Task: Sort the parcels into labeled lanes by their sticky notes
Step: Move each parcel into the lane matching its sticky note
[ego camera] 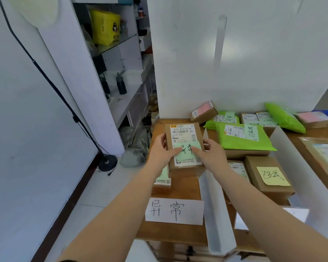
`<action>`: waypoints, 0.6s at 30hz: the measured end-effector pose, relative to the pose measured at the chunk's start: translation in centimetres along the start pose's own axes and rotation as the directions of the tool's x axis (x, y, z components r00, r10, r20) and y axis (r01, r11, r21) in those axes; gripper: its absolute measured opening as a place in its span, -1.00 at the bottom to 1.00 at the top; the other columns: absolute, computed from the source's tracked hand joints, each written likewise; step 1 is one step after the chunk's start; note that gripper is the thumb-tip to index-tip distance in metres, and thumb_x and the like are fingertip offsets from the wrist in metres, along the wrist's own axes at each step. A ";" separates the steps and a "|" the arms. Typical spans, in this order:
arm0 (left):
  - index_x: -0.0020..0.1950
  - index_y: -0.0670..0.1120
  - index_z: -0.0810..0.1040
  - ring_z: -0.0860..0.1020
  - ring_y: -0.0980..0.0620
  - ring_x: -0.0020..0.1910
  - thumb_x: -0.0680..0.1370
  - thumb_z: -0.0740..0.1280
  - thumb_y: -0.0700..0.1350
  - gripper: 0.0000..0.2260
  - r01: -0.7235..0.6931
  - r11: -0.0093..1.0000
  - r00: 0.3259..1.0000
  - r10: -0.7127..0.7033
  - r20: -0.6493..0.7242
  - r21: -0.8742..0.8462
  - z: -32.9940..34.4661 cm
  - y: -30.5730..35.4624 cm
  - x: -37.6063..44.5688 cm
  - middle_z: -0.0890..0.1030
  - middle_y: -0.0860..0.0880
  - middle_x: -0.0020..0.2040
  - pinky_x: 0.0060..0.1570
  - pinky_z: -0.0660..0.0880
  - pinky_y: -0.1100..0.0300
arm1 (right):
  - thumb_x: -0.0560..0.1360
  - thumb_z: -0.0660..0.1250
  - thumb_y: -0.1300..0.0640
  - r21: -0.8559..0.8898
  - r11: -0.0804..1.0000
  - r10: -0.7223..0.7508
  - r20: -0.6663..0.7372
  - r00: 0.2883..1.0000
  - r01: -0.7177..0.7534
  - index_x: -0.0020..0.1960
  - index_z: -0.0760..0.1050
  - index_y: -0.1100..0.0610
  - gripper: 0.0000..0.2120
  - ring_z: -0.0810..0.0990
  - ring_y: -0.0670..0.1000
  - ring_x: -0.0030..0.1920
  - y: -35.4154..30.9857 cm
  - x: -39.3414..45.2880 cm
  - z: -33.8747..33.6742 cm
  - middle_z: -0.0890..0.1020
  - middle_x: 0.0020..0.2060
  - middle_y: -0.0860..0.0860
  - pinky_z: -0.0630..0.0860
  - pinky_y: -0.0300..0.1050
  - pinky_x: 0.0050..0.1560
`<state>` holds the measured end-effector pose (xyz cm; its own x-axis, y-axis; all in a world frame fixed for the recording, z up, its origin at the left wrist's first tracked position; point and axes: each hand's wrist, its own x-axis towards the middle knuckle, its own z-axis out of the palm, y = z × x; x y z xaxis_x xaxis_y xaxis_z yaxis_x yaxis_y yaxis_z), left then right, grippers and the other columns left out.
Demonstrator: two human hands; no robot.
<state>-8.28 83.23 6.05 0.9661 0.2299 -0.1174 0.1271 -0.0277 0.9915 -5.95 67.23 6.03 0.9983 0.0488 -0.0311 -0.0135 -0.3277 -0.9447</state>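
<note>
Head view, leftmost lane of the wooden desk (180,233). I see both hands on one brown cardboard parcel (185,148), held over the far part of that lane. My left hand (160,150) grips the parcel's left edge, its thumb lying across the top face; my right hand (210,153) grips the right edge, its thumb likewise on top. Both thumbs press a green sticky note (187,148) with handwritten black characters (it sits on the white shipping label). Below the held parcel, partly hidden by my left forearm, lies a second brown parcel (162,183) with its own green note. At the lane's near end a white paper lane label (174,211) bears two large black characters that appear to match those on the held note. A white divider strip (214,205) stands just right of this lane. Beyond it, the next lane holds a green mailer bag (242,138) on a brown box and a carton with a yellow sticky note (273,175). Further parcels, some with pink labels, lie along the white back panel (235,63).
</note>
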 end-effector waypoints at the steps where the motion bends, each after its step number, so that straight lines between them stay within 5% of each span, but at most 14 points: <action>1: 0.37 -0.07 0.28 0.52 0.13 0.10 0.40 0.46 -0.25 -0.39 0.023 1.000 1.000 -0.023 0.008 0.002 0.0 -0.6 0.6 0.49 0.04 0.23 -0.02 0.58 0.17 | 0.45 0.40 0.10 -0.027 0.999 0.023 -0.005 1.000 -0.024 0.23 0.45 0.12 -0.62 0.56 -0.07 -0.13 0.5 0.5 0.3 0.60 0.10 0.05 0.47 -0.34 -0.35; 9: 0.35 -0.10 0.34 0.53 -0.03 0.15 0.47 0.39 -0.25 -0.52 0.203 0.974 0.977 -0.208 0.036 0.103 0.2 -5.7 5.8 0.48 -0.07 0.29 0.09 0.55 0.03 | 0.49 0.35 0.14 -0.196 0.949 0.252 -0.001 0.968 -0.248 0.12 0.35 0.16 -0.73 0.44 -0.19 -0.32 5.1 4.2 2.8 0.58 0.12 0.08 0.33 -0.46 -0.57; 12: 0.34 -0.11 0.36 0.54 -0.05 0.12 0.48 0.37 -0.24 -0.55 0.255 0.956 0.963 -0.265 0.051 0.147 0.4 -7.1 6.9 0.50 -0.08 0.27 0.08 0.55 0.01 | 0.49 0.34 0.17 -0.246 0.912 0.336 -0.014 0.942 -0.329 -0.03 0.30 0.12 -0.80 0.51 -0.04 -0.20 6.4 5.0 3.9 0.60 0.09 0.12 0.39 -0.33 -0.44; 18: 0.35 -0.16 0.38 0.53 -0.09 0.16 0.46 0.40 -0.20 -0.53 0.238 0.915 0.964 -0.264 0.038 0.326 0.4 -8.9 8.0 0.54 -0.12 0.22 0.14 0.51 -0.05 | 0.50 0.33 0.17 -0.289 0.856 0.450 0.007 0.893 -0.429 0.08 0.35 0.21 -0.77 0.62 0.12 0.04 8.3 5.8 5.3 0.60 0.12 0.14 0.54 -0.16 -0.30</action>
<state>-1.62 84.94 -3.72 0.9062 0.1915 -0.3769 0.4190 -0.2876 0.8612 -0.54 69.78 -3.76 0.8852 -0.0971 -0.4549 -0.4232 -0.5741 -0.7009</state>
